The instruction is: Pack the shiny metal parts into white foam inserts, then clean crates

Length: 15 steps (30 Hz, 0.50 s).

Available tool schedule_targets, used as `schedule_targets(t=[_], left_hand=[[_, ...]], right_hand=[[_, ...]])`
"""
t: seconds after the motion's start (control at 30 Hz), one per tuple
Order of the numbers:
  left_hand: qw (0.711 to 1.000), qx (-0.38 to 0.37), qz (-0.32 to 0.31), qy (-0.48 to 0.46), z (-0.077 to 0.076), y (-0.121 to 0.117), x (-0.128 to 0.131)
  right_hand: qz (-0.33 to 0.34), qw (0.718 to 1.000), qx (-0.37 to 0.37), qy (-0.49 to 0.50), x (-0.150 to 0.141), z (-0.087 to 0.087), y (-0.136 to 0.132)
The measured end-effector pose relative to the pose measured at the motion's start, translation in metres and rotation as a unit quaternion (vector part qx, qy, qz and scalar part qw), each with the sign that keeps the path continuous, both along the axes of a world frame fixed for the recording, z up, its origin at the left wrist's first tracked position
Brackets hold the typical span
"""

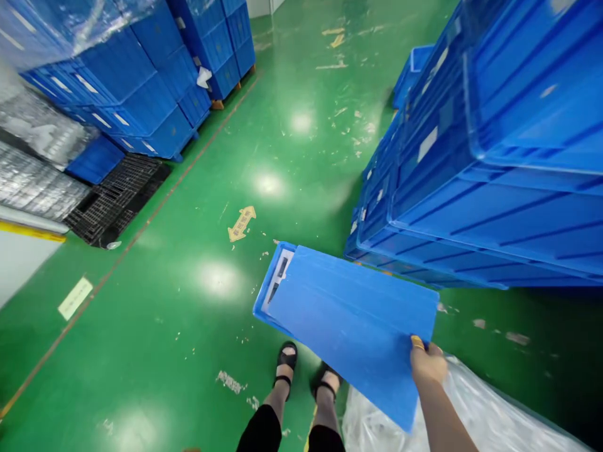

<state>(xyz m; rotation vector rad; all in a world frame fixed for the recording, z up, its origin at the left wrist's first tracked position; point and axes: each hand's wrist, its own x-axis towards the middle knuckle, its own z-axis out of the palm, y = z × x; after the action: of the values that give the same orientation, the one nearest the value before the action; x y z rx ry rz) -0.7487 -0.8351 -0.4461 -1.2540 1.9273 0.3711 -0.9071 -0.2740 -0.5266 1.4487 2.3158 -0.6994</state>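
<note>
My right hand [426, 363] grips the near right edge of a flat blue plastic sheet [358, 320], with a yellow-tipped thumb on top. The sheet hangs tilted over a blue crate [276, 282] on the floor and hides most of it; only the crate's left end with white and dark contents shows. My two feet in black sandals [306, 370] stand just below the crate. My left hand is out of view.
Stacks of blue crates [494, 157] rise at the right, more stacks [141, 94] at the left on a black pallet [117, 201]. Clear plastic wrap [480, 414] lies at my lower right. The green floor [198, 276] bears a yellow arrow [242, 223] and line markings.
</note>
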Motion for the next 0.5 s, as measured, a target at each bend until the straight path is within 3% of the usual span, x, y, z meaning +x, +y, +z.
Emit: schedule_targets(t=[0.13,0.3,0.4,0.5], left_hand=[[1.000,0.021,-0.014,-0.009,-0.084,0.086,-0.053],[0.998,0.051,-0.026,0.007,-0.178,0.175,-0.110],[0.997,0.063,-0.036,0.017,-0.211,0.212,-0.124],[0.996,0.068,-0.047,0.022,-0.221,0.236,-0.126]], right_hand=[[0.017,0.999,-0.015,-0.032,-0.027,-0.059,-0.002],[0.054,0.997,-0.038,-0.044,-0.049,-0.112,0.001],[0.083,0.994,-0.052,-0.043,-0.058,-0.136,-0.009],[0.104,0.993,-0.049,-0.040,-0.061,-0.147,-0.023]])
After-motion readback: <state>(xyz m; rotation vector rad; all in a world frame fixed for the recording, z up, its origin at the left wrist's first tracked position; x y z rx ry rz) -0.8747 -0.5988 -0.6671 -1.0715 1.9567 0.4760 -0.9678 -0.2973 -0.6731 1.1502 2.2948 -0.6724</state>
